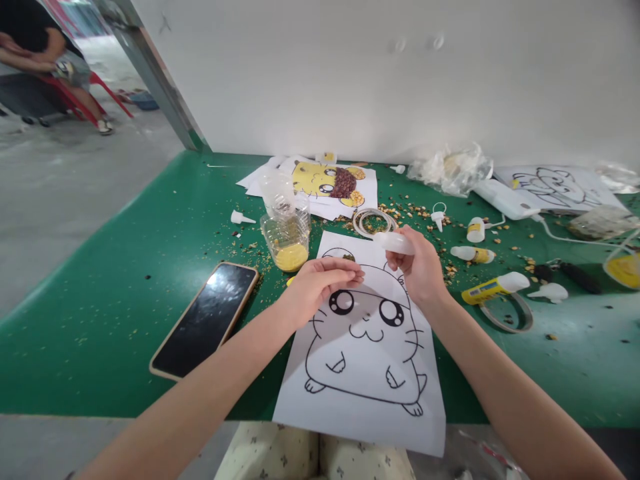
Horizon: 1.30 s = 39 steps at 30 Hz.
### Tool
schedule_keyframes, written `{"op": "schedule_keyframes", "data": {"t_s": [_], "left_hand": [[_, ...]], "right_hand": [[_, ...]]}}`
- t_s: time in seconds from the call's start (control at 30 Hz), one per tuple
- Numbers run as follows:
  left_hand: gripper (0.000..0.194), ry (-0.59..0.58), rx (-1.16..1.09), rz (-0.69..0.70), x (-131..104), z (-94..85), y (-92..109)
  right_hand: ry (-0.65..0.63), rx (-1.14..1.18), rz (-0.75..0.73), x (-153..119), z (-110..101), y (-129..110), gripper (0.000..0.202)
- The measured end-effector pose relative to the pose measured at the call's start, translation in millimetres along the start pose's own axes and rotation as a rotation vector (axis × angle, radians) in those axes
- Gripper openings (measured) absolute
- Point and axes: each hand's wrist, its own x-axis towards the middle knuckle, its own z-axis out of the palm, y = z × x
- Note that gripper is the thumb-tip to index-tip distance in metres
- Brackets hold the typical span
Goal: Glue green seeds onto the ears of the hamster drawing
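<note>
A sheet with a line drawing of a big-eyed hamster [367,363] lies before me, its lower edge hanging past the table edge. My right hand [419,261] grips a small white bottle [395,243], tipped sideways over the top of the drawing; it looks like a glue bottle. Above the hamster's forehead hovers my left hand [323,283], thumb and fingers pressed together; anything in them is hidden. Dark bits stick inside one ear of the drawing. A clear plastic cup with yellow grains [291,256] stands just beyond my left hand.
A phone [205,320] lies at left. Behind are a coloured hamster picture [330,183] and a coil of tubing [373,222]. To the right lie a yellow glue stick [493,288], a tape ring [525,319], small bottles [475,254] and scattered grains. A person [45,50] sits far left.
</note>
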Motion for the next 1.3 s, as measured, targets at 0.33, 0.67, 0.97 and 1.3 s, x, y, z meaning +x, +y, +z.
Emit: {"op": "schedule_keyframes", "data": {"t_s": [0.33, 0.67, 0.97, 1.3], "left_hand": [[0.006, 0.032, 0.032, -0.008, -1.3, 1.0, 0.1], [0.006, 0.048, 0.072, 0.002, -2.4, 0.2, 0.5], [0.010, 0.052, 0.073, 0.009, -1.5, -1.1, -0.3], [0.034, -0.018, 0.102, 0.044, -1.8, -1.3, -1.6]], "right_hand": [[-0.013, -0.011, -0.007, -0.5, -0.3, 0.5, 0.023], [-0.004, -0.012, -0.010, 0.6, -1.8, 2.4, 0.020], [0.007, -0.009, 0.002, -0.3, -0.1, 0.1, 0.022], [-0.006, -0.017, -0.006, 0.1, -1.2, 0.8, 0.022]]}}
